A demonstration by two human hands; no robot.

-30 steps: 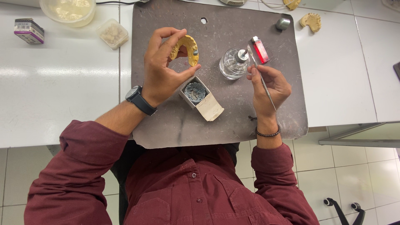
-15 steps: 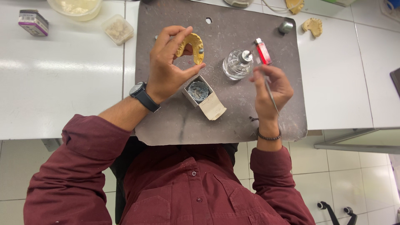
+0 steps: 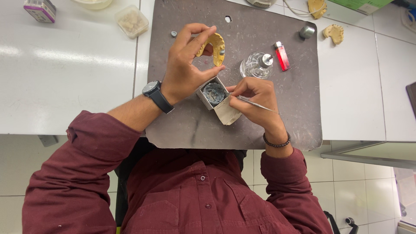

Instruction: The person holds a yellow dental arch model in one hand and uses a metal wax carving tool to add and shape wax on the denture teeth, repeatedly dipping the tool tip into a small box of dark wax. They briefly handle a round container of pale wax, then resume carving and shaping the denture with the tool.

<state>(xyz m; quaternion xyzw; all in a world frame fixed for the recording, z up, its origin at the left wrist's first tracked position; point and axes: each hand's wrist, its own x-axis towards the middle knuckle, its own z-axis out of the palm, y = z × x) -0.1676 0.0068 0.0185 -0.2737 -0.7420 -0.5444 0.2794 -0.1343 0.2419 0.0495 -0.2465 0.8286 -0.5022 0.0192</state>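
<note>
Left hand (image 3: pixel 184 71) pinches one yellow dental cast (image 3: pixel 213 45); right hand (image 3: pixel 255 97) grips one metal instrument (image 3: pixel 253 103) (tip at one small open box (image 3: pixel 216 97)).

on the table (image 3: pixel 65 86) lies a work board (image 3: pixel 299 112). near the board's middle sits a small open box (image 3: pixel 215 96), between the left hand (image 3: pixel 184 71) and the right hand (image 3: pixel 255 97). behind the box stands a glass burner (image 3: pixel 256 66), a lighter (image 3: pixel 282 56) just right of it. a lidded tub (image 3: pixel 132 20) sits left of the board, far side.
</note>
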